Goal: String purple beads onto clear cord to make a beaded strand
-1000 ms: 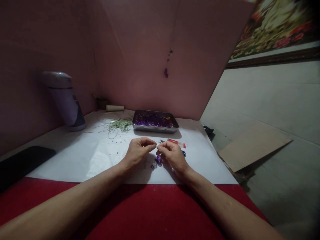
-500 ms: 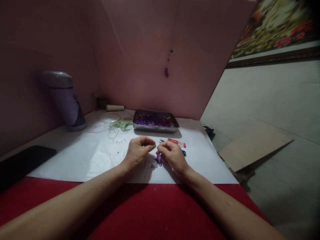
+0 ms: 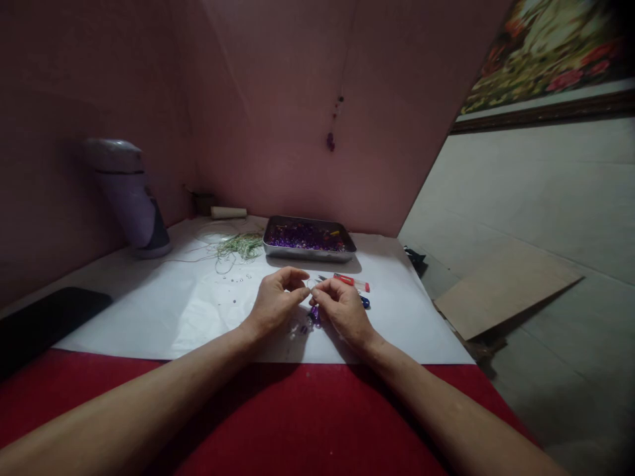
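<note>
My left hand (image 3: 278, 299) is raised over the white paper, thumb and index fingertips slightly apart. Facing it, my right hand (image 3: 344, 312) pinches a thin thread (image 3: 311, 283), which shows as a fine pale loop between the two hands. Beneath the right fingertips hang or lie purple beads (image 3: 316, 316); I cannot tell which. Clear beads (image 3: 294, 329) are just left of them. Behind the right hand lie a red-handled cutter (image 3: 351, 282) and a dark blue object (image 3: 365, 302), partly hidden.
A metal tray (image 3: 310, 254) of purple beads stands at the back, beside tangled green thread (image 3: 241, 246) and a pale roll (image 3: 228, 213). Loose beads (image 3: 235, 301) dot the paper. A purple tumbler (image 3: 131, 205) and a black phone-like slab (image 3: 54, 320) are left. A beaded strand (image 3: 331, 141) hangs behind.
The left thumb and index fingertips have parted a little. The thread between the hands shows more as a loop. The clear beads below have shifted slightly left.
</note>
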The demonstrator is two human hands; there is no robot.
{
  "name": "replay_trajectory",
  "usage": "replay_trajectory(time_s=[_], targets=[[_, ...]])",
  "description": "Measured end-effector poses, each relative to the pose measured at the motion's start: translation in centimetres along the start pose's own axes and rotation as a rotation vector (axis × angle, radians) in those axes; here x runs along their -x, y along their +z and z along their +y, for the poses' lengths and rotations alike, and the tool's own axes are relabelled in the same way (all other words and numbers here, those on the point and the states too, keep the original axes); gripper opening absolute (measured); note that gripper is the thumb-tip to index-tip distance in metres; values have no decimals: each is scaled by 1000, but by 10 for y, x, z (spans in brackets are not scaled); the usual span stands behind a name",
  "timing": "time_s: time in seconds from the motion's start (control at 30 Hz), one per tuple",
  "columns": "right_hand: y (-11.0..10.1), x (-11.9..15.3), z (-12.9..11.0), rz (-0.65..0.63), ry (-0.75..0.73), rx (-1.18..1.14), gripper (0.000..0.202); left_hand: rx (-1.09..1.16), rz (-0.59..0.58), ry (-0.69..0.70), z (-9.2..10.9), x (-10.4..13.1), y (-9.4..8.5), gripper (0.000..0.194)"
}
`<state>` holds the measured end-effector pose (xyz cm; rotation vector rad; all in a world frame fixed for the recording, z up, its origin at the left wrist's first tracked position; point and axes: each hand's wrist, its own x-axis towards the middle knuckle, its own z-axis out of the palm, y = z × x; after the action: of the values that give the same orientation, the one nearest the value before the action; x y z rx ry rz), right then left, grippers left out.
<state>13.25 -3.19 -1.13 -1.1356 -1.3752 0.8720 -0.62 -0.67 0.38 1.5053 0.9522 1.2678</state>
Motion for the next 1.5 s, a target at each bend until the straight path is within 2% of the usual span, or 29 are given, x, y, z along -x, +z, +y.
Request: replay_trajectory(time_s=[0.17,0.3,0.5,0.73,1.0,1.17,1.37,1.5], targets=[[0,1,-1,-22,-41,25,13,105,8,-95,3,-1,0,22],[0,2,-3,-35,-39,31,15,118,-11,-110,4,-1,0,12],[0,2,-2,-40,-19,29,13,88,-28,-102,6,-1,0,8],[1,0,-1,-45,26,-76,15,66,-38,-100,9,0,0,7],[1,2,-6,-15,34,-49,20,44,-44,-111,8,1,1,8],[1,2,-8,-10,55,-59,19,74,-99,-204,8,1,-2,11],[1,2,-7,-6,44,-59,16,133,-158,-229,9,3,-4,15],[1,2,-7,8,39,-32,16,167,-136,-248,11,3,-3,14]])
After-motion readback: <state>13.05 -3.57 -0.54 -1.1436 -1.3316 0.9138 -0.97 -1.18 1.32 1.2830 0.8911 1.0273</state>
